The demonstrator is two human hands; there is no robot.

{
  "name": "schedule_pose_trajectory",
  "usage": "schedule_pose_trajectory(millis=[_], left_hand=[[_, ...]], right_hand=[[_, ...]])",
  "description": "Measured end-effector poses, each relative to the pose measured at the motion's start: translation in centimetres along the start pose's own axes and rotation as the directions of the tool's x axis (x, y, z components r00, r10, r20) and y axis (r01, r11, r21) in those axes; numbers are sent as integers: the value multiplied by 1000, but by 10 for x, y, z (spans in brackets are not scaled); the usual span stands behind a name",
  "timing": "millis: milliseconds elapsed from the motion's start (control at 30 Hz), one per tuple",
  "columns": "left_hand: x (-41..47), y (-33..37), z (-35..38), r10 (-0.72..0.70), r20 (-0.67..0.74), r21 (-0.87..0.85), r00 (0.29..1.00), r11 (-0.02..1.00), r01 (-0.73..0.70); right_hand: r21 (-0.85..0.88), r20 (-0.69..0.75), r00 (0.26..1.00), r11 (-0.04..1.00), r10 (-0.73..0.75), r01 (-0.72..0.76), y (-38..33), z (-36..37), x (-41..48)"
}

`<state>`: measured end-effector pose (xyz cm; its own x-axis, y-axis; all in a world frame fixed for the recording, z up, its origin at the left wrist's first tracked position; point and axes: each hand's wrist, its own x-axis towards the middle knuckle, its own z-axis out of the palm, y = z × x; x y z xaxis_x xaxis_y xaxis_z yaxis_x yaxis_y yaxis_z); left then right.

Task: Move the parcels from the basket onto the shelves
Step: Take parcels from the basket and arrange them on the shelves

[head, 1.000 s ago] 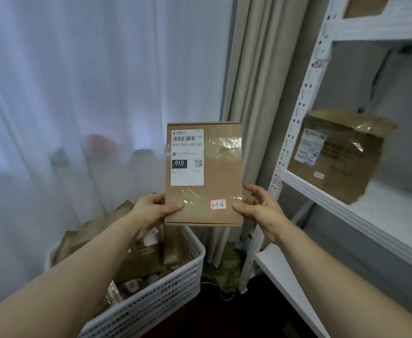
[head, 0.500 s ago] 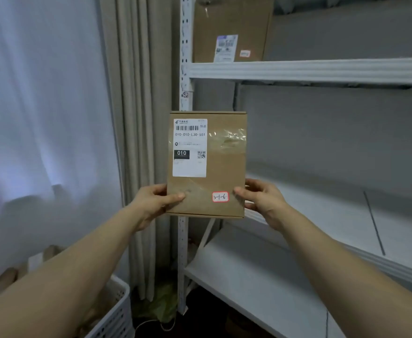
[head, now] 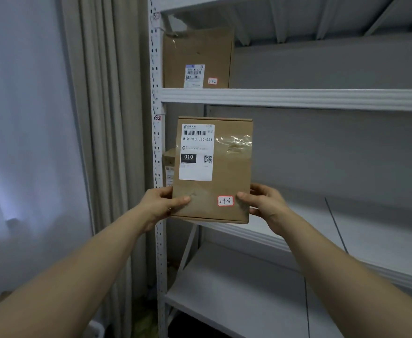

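At frame centre, left hand [head: 160, 205] and right hand [head: 266, 206] are gripping an upright flat brown cardboard parcel [head: 213, 170] before white metal shelves [head: 295, 98], seemingly carrying it; shelving it is probably next.

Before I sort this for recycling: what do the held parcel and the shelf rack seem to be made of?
The parcel looks like matte brown cardboard, with folded edges; a glossy, wrinkled tape patch and a white paper label sit on it. The shelf rack is probably white-painted metal, judging by the punched slots in its upright and its ribbed beam.
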<state>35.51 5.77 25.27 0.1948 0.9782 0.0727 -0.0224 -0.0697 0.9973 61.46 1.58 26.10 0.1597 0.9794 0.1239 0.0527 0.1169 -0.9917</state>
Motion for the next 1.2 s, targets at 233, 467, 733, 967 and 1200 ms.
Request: schedule_pose_trajectory(millis=[233, 467, 733, 967, 1200], left_hand=[[2, 1, 7, -28, 89, 33, 996, 999, 26], [8, -17, 14, -80, 164, 65, 983, 995, 71], [26, -15, 27, -78, 142, 95, 987, 993, 65], [31, -21, 37, -70, 140, 140, 988, 989, 50], [35, -32, 45, -55, 118, 259, 991, 966, 22]], right_hand=[[-25, -54, 998, 999, 38, -39, 1, -3, -4], [-67, -63, 989, 989, 131, -135, 8, -7, -15], [-58, -105, 985, 988, 138, -145, 12, -11, -6], [-54, -132, 976, 982, 172, -180, 20, -14, -5], [-90, -161, 968, 974, 191, -207, 26, -17, -4]])
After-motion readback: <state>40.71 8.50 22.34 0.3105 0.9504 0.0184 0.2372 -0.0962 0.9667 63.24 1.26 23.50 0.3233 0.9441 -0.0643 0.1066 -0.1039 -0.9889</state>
